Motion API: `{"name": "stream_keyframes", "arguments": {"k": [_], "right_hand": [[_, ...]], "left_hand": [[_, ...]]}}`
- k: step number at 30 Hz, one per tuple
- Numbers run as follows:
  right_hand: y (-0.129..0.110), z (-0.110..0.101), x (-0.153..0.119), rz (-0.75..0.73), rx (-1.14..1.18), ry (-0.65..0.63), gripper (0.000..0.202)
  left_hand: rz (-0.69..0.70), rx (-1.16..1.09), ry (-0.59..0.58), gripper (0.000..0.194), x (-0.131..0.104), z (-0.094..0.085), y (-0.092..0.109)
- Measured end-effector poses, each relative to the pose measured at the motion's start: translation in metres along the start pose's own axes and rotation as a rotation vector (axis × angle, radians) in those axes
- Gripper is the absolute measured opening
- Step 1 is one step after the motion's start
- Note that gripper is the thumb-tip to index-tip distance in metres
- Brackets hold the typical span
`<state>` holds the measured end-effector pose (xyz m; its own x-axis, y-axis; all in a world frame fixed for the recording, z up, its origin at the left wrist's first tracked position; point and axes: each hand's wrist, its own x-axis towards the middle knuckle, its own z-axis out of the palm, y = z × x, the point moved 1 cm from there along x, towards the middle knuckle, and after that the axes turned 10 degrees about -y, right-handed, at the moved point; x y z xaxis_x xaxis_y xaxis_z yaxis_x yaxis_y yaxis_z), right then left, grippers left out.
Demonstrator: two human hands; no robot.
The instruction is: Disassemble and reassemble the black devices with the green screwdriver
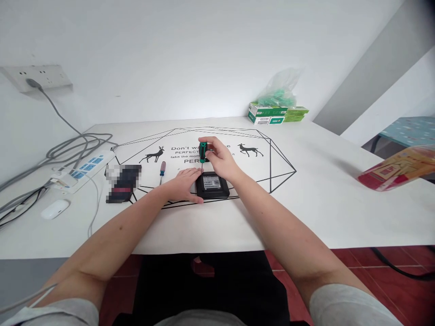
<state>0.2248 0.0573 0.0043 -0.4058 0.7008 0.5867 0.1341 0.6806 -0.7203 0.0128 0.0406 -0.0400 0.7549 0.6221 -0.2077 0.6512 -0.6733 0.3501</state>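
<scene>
A black rectangular device (212, 184) with a white label lies flat on the printed white table. My right hand (217, 156) is closed around a green and black screwdriver (203, 152), held upright with its tip at the device's upper left corner. My left hand (185, 184) lies with fingers spread against the device's left side, the thumb at its lower left corner and the fingertips near the screwdriver tip. Left of that hand, a second screwdriver (163, 169) with a red and blue handle rests on the table.
A pixelated dark object (125, 183), a white mouse-like case (55, 209) and a power strip (90, 166) with coiled cables are at the left. Green and white boxes (268, 113) stand by the wall. A red and yellow package (397, 168) lies at the right.
</scene>
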Motion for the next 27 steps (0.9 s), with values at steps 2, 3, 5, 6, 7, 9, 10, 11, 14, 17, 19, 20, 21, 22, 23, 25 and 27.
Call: {"name": "stream_keyframes", "arguments": {"k": [2, 3, 5, 6, 7, 9, 10, 11, 14, 17, 19, 20, 21, 22, 23, 25, 27], "right_hand": [[0.001, -0.003, 0.001, -0.028, -0.088, 0.058, 0.041], [0.0, -0.004, 0.003, -0.037, -0.123, 0.074, 0.04], [-0.003, -0.004, 0.005, -0.024, -0.143, 0.073, 0.038], [-0.006, -0.004, 0.007, -0.004, -0.126, 0.066, 0.035], [-0.009, -0.004, 0.009, 0.021, -0.1, 0.06, 0.032], [-0.017, -0.003, 0.012, 0.075, -0.042, 0.05, 0.023], [-0.021, -0.003, 0.013, 0.094, -0.028, 0.043, 0.018], [-0.024, -0.003, 0.015, 0.111, -0.02, 0.038, 0.016], [-0.027, -0.001, 0.016, 0.165, 0.032, 0.048, 0.033], [-0.023, 0.005, 0.015, 0.188, 0.114, 0.078, 0.034], [-0.02, 0.01, 0.012, 0.164, 0.149, 0.1, 0.029], [-0.019, 0.012, 0.011, 0.147, 0.157, 0.111, 0.026], [-0.017, 0.014, 0.01, 0.13, 0.155, 0.119, 0.024], [-0.016, 0.015, 0.008, 0.113, 0.14, 0.123, 0.022], [-0.015, 0.015, 0.007, 0.094, 0.108, 0.124, 0.021], [-0.012, 0.013, 0.005, 0.033, -0.005, 0.135, 0.022], [-0.01, 0.009, 0.003, -0.044, -0.146, 0.174, 0.026]], "left_hand": [[0.008, 0.005, 0.01, 0.125, 0.0, 0.0, 0.0], [0.011, 0.006, 0.011, 0.125, 0.0, 0.0, -0.001], [0.013, 0.006, 0.008, 0.126, 0.001, 0.001, -0.002], [0.012, 0.003, 0.006, 0.127, 0.001, 0.001, -0.002], [0.008, 0.0, 0.003, 0.129, 0.001, 0.001, -0.002], [-0.001, -0.011, -0.003, 0.131, 0.001, 0.002, -0.003], [-0.002, -0.017, -0.007, 0.133, 0.001, 0.002, -0.003], [-0.002, -0.024, -0.01, 0.134, 0.001, 0.003, -0.003], [0.005, -0.039, -0.017, 0.138, 0.002, 0.003, -0.004], [0.018, -0.044, -0.011, 0.138, 0.002, 0.004, -0.005], [0.028, -0.048, -0.004, 0.138, 0.003, 0.004, -0.006], [0.031, -0.05, -0.002, 0.139, 0.003, 0.004, -0.006], [0.034, -0.051, -0.001, 0.14, 0.003, 0.004, -0.007], [0.036, -0.051, -0.003, 0.14, 0.003, 0.004, -0.007], [0.036, -0.049, -0.006, 0.14, 0.003, 0.004, -0.007], [0.03, -0.04, -0.015, 0.139, 0.003, 0.004, -0.006], [0.022, -0.025, -0.021, 0.138, 0.002, 0.003, -0.006]]}}
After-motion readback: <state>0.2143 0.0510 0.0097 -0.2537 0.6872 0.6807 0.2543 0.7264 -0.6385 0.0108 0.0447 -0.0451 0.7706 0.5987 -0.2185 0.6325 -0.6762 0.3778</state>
